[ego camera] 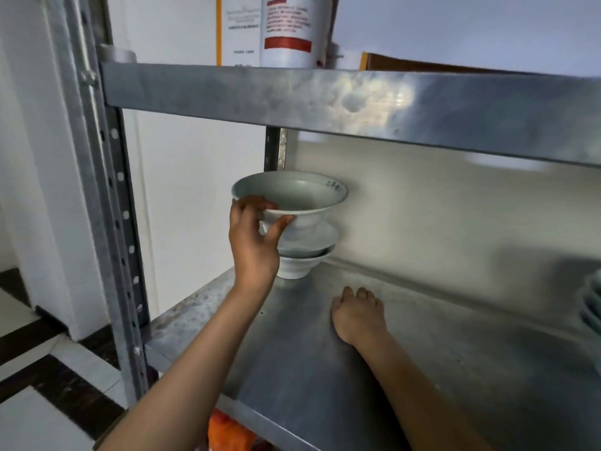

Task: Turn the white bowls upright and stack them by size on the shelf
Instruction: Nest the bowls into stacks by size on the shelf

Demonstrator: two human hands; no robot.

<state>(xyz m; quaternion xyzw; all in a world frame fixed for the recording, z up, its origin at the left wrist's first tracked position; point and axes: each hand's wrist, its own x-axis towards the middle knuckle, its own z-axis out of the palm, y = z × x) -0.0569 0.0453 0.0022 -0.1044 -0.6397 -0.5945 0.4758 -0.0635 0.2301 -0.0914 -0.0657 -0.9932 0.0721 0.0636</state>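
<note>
Galvanised steel shelf [422, 336], scuffed, back panel same metal. Left hand [252, 237] grips the top bowl [292, 198] at its near-left side: fingers curled over the rim, thumb pressed on the outer wall below. Top bowl is white, upright, mouth up, small dark mark inside the far rim. It sits over a stack [302, 255] of white bowls, also upright, standing on the shelf at the back-left corner, just beside the back panel; can't tell if the top bowl rests on the stack or is just above it. Right hand [357, 315] lies flat on the shelf, palm down, fingers straight and relaxed, holding nothing, near the stack but apart from it. More pale dishes [593, 304] at the right edge, cut off by the frame. Upper shelf carries a white tub [289, 27] with red print. Something orange [227, 431] below the shelf.
</note>
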